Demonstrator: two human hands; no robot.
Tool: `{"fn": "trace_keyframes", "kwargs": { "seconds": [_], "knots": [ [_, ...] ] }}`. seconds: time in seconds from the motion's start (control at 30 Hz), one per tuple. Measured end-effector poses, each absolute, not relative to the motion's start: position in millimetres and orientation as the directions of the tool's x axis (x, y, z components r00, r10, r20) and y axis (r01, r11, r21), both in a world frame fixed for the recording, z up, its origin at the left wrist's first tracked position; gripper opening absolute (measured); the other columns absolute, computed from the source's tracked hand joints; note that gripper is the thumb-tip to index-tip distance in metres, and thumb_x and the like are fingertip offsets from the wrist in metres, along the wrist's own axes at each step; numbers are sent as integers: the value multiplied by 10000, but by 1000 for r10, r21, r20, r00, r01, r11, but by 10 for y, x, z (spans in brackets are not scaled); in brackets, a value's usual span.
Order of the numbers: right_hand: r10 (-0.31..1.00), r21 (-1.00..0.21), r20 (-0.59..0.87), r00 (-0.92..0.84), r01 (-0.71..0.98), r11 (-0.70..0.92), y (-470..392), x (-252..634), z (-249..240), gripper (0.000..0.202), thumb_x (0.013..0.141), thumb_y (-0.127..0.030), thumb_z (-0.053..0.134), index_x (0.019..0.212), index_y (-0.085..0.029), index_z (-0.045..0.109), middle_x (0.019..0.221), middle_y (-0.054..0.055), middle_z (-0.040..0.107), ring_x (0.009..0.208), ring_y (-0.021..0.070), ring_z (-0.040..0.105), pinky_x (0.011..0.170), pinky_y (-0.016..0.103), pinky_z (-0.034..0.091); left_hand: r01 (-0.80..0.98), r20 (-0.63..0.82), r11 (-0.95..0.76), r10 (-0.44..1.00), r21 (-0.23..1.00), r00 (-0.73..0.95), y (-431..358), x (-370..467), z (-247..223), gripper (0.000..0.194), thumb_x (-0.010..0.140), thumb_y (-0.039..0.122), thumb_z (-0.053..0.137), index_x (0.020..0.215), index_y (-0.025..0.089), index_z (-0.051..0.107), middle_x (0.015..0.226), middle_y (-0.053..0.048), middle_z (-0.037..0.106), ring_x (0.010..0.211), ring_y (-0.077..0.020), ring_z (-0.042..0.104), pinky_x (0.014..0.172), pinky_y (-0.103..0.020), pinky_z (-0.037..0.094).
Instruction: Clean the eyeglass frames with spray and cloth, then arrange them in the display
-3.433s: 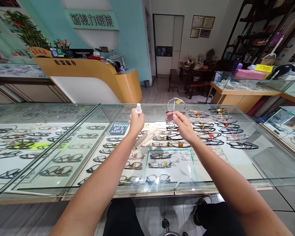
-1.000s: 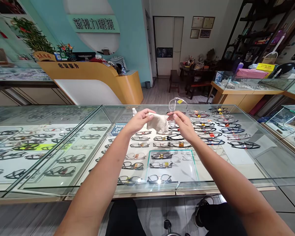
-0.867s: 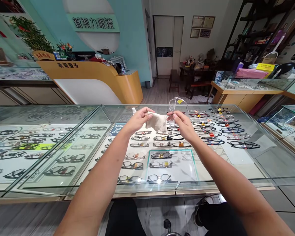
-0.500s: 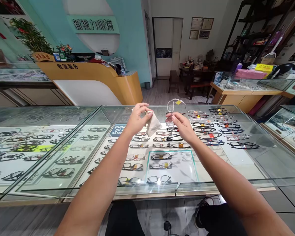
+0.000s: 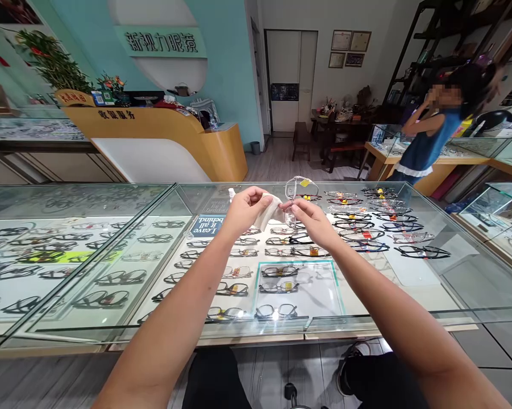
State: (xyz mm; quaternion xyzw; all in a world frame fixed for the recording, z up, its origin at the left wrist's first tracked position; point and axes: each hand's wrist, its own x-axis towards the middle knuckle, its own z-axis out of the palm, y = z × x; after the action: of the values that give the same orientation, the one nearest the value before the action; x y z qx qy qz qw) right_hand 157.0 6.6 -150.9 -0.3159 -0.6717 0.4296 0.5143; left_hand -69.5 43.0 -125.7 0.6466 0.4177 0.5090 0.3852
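Above the glass display case, my left hand (image 5: 248,211) pinches a pale cloth (image 5: 269,211) that hangs from its fingers toward the right. My right hand (image 5: 311,218) has its fingers closed on a pair of clear-framed glasses (image 5: 290,190), held on end with a yellow tag on one lens. The cloth's right edge is close to the glasses and the right fingertips; whether it touches a lens cannot be made out. A small white object (image 5: 232,193) shows just behind my left hand.
Rows of glasses lie inside the display case (image 5: 366,311) under my arms. A person in a blue top (image 5: 430,139) stands by the right-hand case (image 5: 464,162). Farther back are a curved wooden counter (image 5: 221,147) and a bench (image 5: 301,139).
My left hand has moved right and slightly down with the cloth, closer to the glasses. The glasses have shifted slightly left and down. A person has come into view at the right.
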Motion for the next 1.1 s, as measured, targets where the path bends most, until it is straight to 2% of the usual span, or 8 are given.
{"fn": "trace_keyframes", "kwargs": {
  "seconds": [0.13,0.23,0.4,0.5,0.6,0.8,0.97,1.1],
  "knots": [
    [897,-919,389,-209,-23,393,82,1584,-1514,559,976,-794,705,1140,-271,815,1218,73,817,1137,266,694,1010,427,540,79,315,-324,943,943,110,450,-667,-1283,593,752,708,918,838,218,597,722,45,537,648,-116,449,607,-255,371],
    [905,-921,388,-173,-22,390,91,1579,-1522,545,974,-777,714,1150,-272,817,1281,79,812,1149,263,693,993,422,540,43,292,-303,941,952,170,442,-631,-1316,561,807,674,894,836,231,551,712,60,458,634,-118,410,594,-256,384],
    [908,-915,402,-121,-30,401,149,1567,-1588,565,933,-795,751,1129,-273,842,1352,94,789,1164,266,702,1031,444,563,66,316,-350,900,934,300,356,-544,-1352,545,893,694,845,891,226,567,780,31,550,708,-142,520,657,-272,461],
    [909,-914,405,-97,-62,401,192,1568,-1629,581,899,-815,779,1126,-286,861,1347,96,776,1140,262,710,1073,475,579,39,357,-396,863,918,357,288,-486,-1357,568,930,729,812,919,227,545,947,-15,683,754,-141,572,692,-277,488],
    [900,-902,430,-67,-51,428,219,1576,-1647,565,895,-804,795,1136,-301,882,1346,105,778,1174,273,707,1096,497,584,7,395,-428,838,904,376,243,-442,-1361,586,956,755,780,923,230,522,1035,-38,728,833,-157,633,759,-288,524],
    [894,-893,448,-23,40,448,231,1589,-1653,620,890,-840,781,1203,-321,908,1348,139,701,1414,342,601,1115,526,577,-5,400,-431,833,903,383,206,-398,-1356,604,945,782,783,913,236,528,788,34,572,713,-137,528,661,-262,469],
    [901,-902,429,-61,22,431,205,1592,-1618,653,876,-893,758,1188,-342,915,1436,131,658,1582,353,472,1212,530,518,2,388,-422,836,907,387,180,-389,-1340,619,918,793,803,900,240,527,781,41,522,677,-130,454,607,-264,404],
    [896,-899,437,-73,-17,437,196,1576,-1606,608,886,-873,768,1117,-333,924,1415,119,698,1556,334,502,1308,535,432,3,389,-419,843,908,371,170,-376,-1342,614,944,800,760,856,227,558,788,25,514,716,-143,471,676,-294,435]
  ]
}}
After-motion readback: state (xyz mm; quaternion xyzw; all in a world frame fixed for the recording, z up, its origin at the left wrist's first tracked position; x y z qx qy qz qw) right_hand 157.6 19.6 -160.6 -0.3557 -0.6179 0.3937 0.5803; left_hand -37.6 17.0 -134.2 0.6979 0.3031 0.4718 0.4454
